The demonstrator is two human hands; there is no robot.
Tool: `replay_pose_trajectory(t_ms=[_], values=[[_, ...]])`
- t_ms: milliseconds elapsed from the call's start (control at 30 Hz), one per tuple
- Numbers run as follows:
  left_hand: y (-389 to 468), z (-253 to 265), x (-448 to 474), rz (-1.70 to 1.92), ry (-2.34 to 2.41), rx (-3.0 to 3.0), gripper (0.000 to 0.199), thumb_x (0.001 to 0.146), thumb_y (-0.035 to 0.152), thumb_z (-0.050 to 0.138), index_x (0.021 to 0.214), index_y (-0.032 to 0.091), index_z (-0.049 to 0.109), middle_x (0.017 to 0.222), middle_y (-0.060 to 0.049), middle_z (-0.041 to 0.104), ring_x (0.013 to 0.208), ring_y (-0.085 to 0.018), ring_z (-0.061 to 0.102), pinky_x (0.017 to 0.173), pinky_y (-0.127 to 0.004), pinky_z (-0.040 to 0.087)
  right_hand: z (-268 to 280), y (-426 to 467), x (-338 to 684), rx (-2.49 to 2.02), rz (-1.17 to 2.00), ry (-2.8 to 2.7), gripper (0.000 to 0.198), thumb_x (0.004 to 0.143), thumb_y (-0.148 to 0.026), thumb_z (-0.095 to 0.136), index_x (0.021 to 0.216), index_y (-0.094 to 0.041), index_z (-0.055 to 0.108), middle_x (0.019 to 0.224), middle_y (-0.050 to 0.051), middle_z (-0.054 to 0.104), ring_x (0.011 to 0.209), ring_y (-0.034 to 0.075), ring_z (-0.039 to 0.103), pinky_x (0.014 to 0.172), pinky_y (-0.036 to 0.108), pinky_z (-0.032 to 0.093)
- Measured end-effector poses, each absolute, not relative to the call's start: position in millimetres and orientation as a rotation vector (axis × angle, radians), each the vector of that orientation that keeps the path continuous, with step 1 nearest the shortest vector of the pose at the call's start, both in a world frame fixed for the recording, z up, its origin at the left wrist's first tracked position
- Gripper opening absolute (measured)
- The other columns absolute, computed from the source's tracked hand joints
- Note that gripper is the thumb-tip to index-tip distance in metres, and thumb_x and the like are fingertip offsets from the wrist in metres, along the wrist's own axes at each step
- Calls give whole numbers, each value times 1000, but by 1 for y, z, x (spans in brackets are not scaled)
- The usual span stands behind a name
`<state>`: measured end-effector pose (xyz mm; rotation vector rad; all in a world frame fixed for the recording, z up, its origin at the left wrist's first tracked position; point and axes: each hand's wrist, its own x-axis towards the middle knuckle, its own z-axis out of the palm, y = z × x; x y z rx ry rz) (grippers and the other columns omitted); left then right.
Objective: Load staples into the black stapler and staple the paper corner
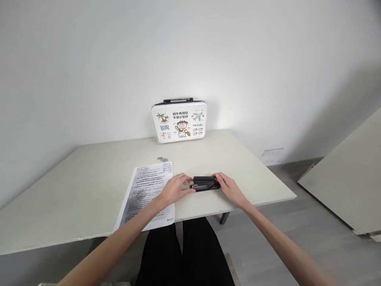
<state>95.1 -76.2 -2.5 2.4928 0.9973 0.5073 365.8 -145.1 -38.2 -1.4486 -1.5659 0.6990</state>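
A black stapler point(205, 184) with an orange detail at its rear lies on the table near the front edge, its nose pointing left. The thumb and fingers of my right hand point(229, 188) are closed on its rear end. At the nose, my left hand point(176, 187) has its thumb by the base and its fingers near the top arm, taking the front end between them. A printed sheet of paper point(145, 194) lies left of the stapler, partly under my left hand and forearm. Small grey strips point(162, 159), apparently staples, rest just beyond the sheet.
A white case point(181, 137) with cartoon prints and a black handle stands at the table's back against the wall. The pale table point(89, 178) ends just in front of the stapler. A wall socket plate point(273, 152) and a light panel point(348, 178) are at the right.
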Motion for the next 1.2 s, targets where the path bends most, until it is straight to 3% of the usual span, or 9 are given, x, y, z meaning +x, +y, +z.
replay_pose_trajectory(t_ms=[200,400,667,933,1033,1200], values=[[-79,-4,104,527,1040,2515,34,96,57,66,93,24,72,103,-4,74,92,-24,71,78,-36,55,-45,-149,358,-1511,549,-1610,50,107,-59,28,107,-26,65,104,8,74,99,28,68,93,42,52],[-87,-4,86,570,1068,2531,27,99,51,65,99,24,72,102,-3,74,94,-23,71,78,-35,55,-49,-156,352,-1439,458,-1822,47,98,-59,59,131,-26,56,132,13,67,121,32,64,101,48,53],[-85,-6,63,628,944,2570,30,101,52,61,104,25,72,109,-5,73,109,-26,65,96,-42,52,-56,-152,356,-1489,458,-1788,40,99,-60,56,123,-28,58,124,11,69,116,33,66,95,49,55],[-81,-4,51,643,958,2573,26,100,49,63,100,25,72,109,-6,72,111,-26,64,100,-44,51,-62,-152,358,-1510,414,-1771,41,99,-59,56,124,-27,57,122,12,69,115,33,65,95,49,54],[-75,-9,45,602,955,2611,32,100,53,63,115,26,71,126,-8,69,129,-28,58,110,-48,47,-59,-153,359,-1494,422,-1755,39,99,-58,57,122,-27,57,122,11,69,115,33,64,95,48,54],[-74,-23,29,473,1114,2624,61,102,62,55,150,25,49,162,-12,46,157,-33,30,126,-55,30,-56,-154,359,-1516,493,-1713,37,100,-57,56,122,-27,56,124,11,67,116,32,64,96,48,54]])
